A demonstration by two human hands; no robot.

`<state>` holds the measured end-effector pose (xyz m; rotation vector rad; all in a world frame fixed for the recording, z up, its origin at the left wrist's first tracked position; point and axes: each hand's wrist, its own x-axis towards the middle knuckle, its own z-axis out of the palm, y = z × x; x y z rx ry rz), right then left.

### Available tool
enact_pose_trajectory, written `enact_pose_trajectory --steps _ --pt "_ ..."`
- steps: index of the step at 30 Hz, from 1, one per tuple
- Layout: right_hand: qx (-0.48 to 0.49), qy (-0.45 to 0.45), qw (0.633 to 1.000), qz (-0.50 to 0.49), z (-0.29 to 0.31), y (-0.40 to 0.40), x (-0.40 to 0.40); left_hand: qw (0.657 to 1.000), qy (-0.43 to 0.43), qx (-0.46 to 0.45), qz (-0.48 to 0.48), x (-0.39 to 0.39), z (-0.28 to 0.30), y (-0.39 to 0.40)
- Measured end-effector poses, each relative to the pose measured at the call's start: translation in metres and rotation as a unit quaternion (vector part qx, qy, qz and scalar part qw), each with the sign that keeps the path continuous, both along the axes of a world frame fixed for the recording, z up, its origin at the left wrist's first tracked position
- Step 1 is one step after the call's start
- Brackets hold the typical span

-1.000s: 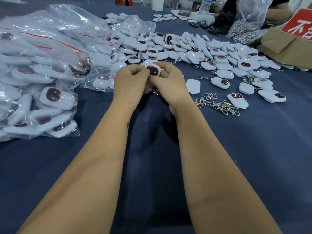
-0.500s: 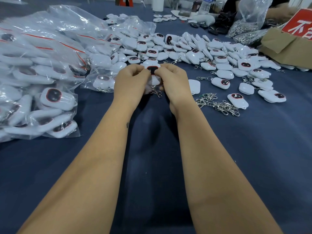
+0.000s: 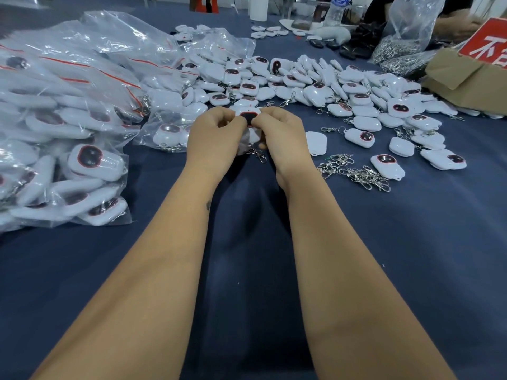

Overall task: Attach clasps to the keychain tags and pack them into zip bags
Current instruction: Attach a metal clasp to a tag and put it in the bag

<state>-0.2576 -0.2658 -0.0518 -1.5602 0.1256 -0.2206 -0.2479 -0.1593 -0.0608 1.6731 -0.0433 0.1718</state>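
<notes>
Above the middle of the dark blue counter (image 3: 411, 256), the left hand (image 3: 215, 138) and the right hand (image 3: 282, 138) meet with knuckles up, both gripping one white keychain tag (image 3: 248, 119) between them. The fingers (image 3: 230, 116) of each hand are curled in and pinch the tag's top edge from either side, so its dark, red-rimmed window faces up between the thumbs. A metal clasp (image 3: 259, 154) hangs below the hands, just over the cloth; it seems to be joined to the held tag, though the hands hide the link.

To the left lies a heap of filled zip bags (image 3: 68, 127), clear with red seal strips, packed with white tags. One smaller bag (image 3: 167, 133) sits just beside the left hand. Beyond the hands a wide pile of loose tags (image 3: 315, 80) spreads across the counter, some face up, some face down, several already carrying clasps. To the right of the right hand a plain white tag (image 3: 317, 144) lies face down, and near it a small tangle of loose clasps (image 3: 354, 172) rests on the cloth. At the far right stands a cardboard box (image 3: 466, 78) with a red sign, and behind it a clear bag of metal parts (image 3: 397, 48).
</notes>
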Motion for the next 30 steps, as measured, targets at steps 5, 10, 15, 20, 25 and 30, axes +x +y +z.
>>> enact_pose_trajectory --steps 5,10,15,20,25,30 --pt "-0.007 0.001 1.000 0.008 -0.002 0.001 0.000 0.999 -0.011 0.038 0.015 0.005 -0.003 0.001" --pt "0.011 0.000 1.000 0.007 -0.002 0.001 -0.001 0.998 -0.017 0.056 0.034 0.004 -0.003 -0.001" --pt "0.086 -0.014 0.994 -0.070 0.001 0.002 0.003 0.997 -0.032 0.028 0.063 0.002 0.000 0.001" --pt "0.280 -0.033 0.957 -0.063 0.005 -0.001 0.005 0.983 -0.037 0.120 0.132 0.005 -0.001 0.007" --pt "0.001 -0.021 0.997 -0.070 -0.003 0.005 0.004 0.981 -0.053 0.094 0.159 0.002 0.004 0.008" --pt "-0.245 -0.068 0.967 0.002 -0.010 0.008 0.006 0.973 -0.132 0.064 0.176 -0.001 0.009 0.007"
